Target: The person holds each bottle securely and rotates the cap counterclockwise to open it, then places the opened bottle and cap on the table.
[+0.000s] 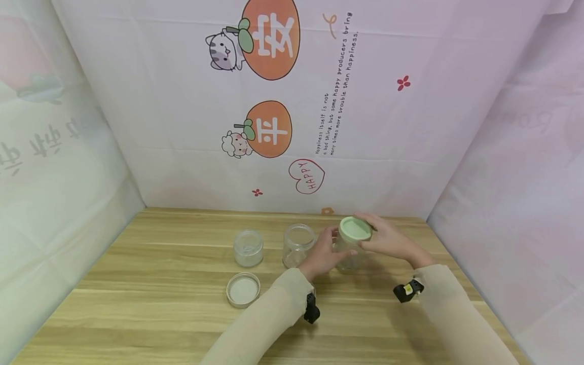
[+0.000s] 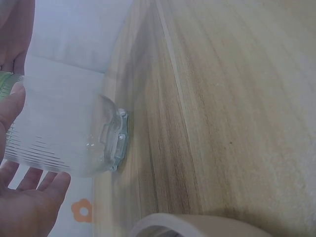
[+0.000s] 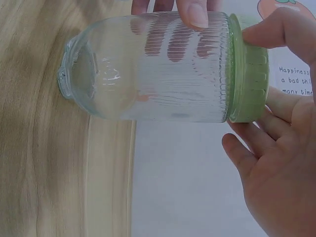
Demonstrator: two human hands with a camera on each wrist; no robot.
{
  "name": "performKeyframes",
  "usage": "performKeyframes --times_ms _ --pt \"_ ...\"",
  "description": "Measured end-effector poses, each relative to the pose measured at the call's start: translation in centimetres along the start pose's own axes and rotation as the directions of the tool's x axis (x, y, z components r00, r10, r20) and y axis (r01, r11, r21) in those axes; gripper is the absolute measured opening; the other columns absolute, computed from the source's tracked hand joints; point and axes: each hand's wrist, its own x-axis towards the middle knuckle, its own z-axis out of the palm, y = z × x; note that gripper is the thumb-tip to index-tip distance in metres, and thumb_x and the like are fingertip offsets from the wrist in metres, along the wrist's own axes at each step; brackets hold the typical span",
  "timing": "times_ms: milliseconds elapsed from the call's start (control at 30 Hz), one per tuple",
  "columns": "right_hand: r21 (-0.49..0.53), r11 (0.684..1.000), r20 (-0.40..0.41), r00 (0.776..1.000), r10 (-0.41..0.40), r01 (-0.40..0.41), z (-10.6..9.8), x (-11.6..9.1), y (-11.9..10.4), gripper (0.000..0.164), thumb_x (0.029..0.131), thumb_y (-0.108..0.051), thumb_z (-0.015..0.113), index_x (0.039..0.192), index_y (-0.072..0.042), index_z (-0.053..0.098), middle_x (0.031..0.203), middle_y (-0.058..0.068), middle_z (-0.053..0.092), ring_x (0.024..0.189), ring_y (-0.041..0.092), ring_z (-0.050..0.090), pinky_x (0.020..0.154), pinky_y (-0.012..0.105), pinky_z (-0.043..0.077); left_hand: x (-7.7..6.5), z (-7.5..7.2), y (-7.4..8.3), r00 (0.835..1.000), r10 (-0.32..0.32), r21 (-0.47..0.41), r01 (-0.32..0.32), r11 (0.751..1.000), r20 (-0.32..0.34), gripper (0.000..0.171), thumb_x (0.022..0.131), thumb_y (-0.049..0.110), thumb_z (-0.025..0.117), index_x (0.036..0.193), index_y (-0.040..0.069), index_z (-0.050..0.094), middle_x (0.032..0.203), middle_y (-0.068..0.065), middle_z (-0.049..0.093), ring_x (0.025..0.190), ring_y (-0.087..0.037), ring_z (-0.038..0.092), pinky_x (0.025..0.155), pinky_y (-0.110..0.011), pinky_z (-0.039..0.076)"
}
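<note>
A tall clear glass jar (image 3: 118, 69) with ribbed upper walls and a light green screw lid (image 1: 356, 229) stands upright at the right of the table. My left hand (image 1: 323, 256) holds its glass body from the left, thumb in front and fingers behind. From the right, my right hand (image 1: 388, 237) grips the green lid, thumb on the near side and fingers round the far side. In the right wrist view the lid's notched edge (image 3: 252, 84) lies between thumb and fingers. The jar's base sits at the table surface.
A clear glass jar (image 1: 292, 257) without a lid stands just left of my left hand. Farther left is a shorter glass jar (image 1: 248, 251), and in front of it a round pale lid (image 1: 243, 290) lies on the wooden table (image 1: 137, 284). Printed cloth walls (image 1: 182, 101) enclose the back and sides.
</note>
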Motion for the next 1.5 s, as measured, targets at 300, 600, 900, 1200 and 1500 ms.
performKeyframes --times_ms 300,600,900,1200,1500 --pt "0.039 0.999 0.025 1.0 -0.002 0.001 0.1 0.0 -0.1 0.079 0.086 -0.019 0.077 0.153 -0.002 0.037 0.156 0.028 0.029 0.138 0.05 0.033 0.103 0.072 0.033 0.0 0.0 -0.1 1.0 0.014 0.005 -0.014 1.0 0.0 0.081 0.089 0.046 0.074 0.152 0.015 0.033 0.144 -0.005 0.043 0.13 -0.024 0.047 0.103 -0.043 0.046" --pt "-0.111 0.988 -0.103 0.99 0.098 -0.109 1.8 0.2 -0.9 0.095 0.079 -0.053 0.082 0.151 -0.006 0.042 0.141 0.025 0.044 0.122 0.04 0.044 0.091 0.063 0.046 -0.2 -0.2 -0.2 0.999 0.038 -0.041 -0.037 0.998 0.023 0.078 0.092 0.044 0.073 0.152 0.016 0.032 0.147 -0.009 0.038 0.134 -0.032 0.043 0.103 -0.045 0.045" --pt "-0.173 0.976 -0.151 0.983 0.108 -0.134 2.1 0.3 -1.1 0.098 0.077 -0.057 0.082 0.149 -0.003 0.044 0.12 0.018 0.048 0.102 0.028 0.046 0.079 0.043 0.045 -0.2 -0.2 -0.2 0.999 0.029 -0.061 -0.027 0.998 0.028 0.078 0.091 0.043 0.074 0.152 0.018 0.032 0.146 -0.003 0.038 0.136 -0.033 0.041 0.103 -0.045 0.045" --pt "-0.155 0.984 -0.154 0.986 0.06 -0.084 1.8 0.1 -1.0 0.087 0.082 -0.045 0.083 0.145 0.003 0.046 0.126 0.022 0.05 0.108 0.033 0.049 0.083 0.052 0.049 0.0 -0.1 -0.3 0.999 0.034 -0.029 -0.033 0.999 0.019 0.077 0.092 0.042 0.073 0.151 0.014 0.033 0.147 -0.009 0.039 0.134 -0.032 0.043 0.103 -0.043 0.046" --pt "-0.17 0.985 -0.119 0.993 0.004 -0.025 1.1 0.3 -0.4 0.083 0.083 -0.036 0.083 0.146 0.004 0.046 0.13 0.023 0.054 0.111 0.036 0.053 0.087 0.055 0.051 0.0 0.0 -0.2 0.999 0.039 -0.026 -0.038 0.999 0.004 0.076 0.091 0.04 0.075 0.15 0.013 0.034 0.144 -0.006 0.041 0.131 -0.028 0.045 0.101 -0.04 0.048"
